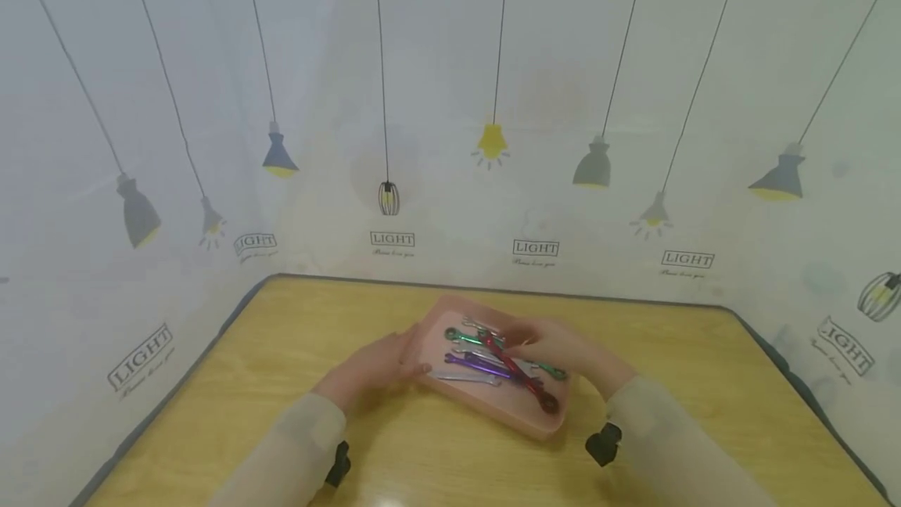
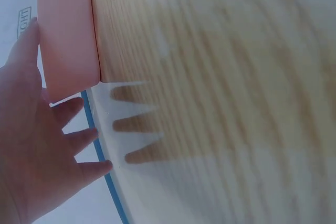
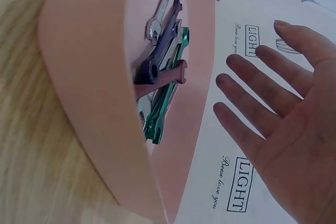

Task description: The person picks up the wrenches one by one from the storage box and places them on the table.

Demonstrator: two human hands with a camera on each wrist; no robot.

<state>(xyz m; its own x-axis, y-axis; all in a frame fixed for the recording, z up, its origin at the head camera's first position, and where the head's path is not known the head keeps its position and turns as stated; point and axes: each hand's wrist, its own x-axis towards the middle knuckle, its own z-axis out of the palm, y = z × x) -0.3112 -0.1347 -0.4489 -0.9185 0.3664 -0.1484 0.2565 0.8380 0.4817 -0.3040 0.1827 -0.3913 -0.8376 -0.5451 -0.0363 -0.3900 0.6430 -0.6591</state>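
Observation:
A pink tray (image 1: 486,405) sits at an angle on the table and holds several combination wrenches in a loose pile. A red wrench (image 1: 517,370) lies on top, across a purple wrench (image 1: 482,366). Green wrenches (image 3: 168,100) and silver ones are partly hidden among them. My left hand (image 1: 376,366) holds the tray's left end by a corner, thumb at the rim and the other fingers spread; its index finger is mostly hidden. My right hand (image 3: 294,103) hovers over the pile with fingers spread, palm bare, apart from the wrenches.
The wood-grain table (image 1: 303,327) has a dark edge along the back and sides. White panels (image 1: 450,100) printed with hanging lamps stand around it. A dark strap piece (image 1: 604,444) shows at the right wrist.

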